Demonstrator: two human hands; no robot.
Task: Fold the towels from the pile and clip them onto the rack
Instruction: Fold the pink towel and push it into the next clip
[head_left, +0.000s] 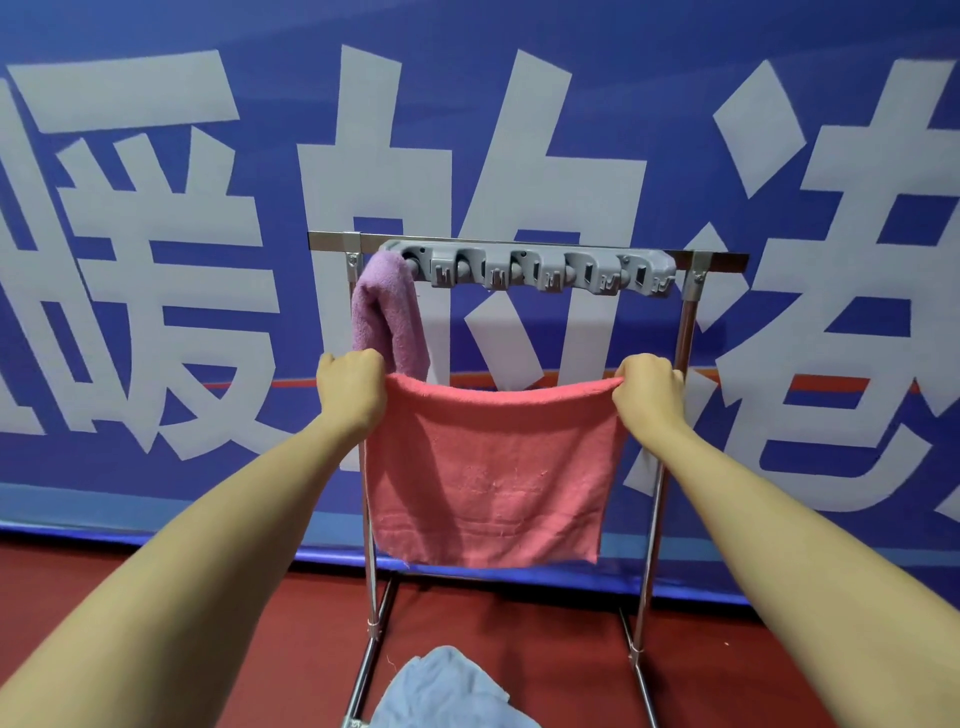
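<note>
Before the rack (685, 322), left hand (350, 387) and right hand (649, 387), fingers curled tight, each pinch a top corner of the pink towel (488, 483).

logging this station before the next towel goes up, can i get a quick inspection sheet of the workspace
surface: red floor under the rack
job's things: pink towel held spread in front of the rack; purple towel hanging at the left end of the clip bar; pale blue towel on the floor
clutter: nothing seen
hands: left hand and right hand grip the pink towel's top corners
cables: nothing seen
surroundings: blue banner with white characters
</note>
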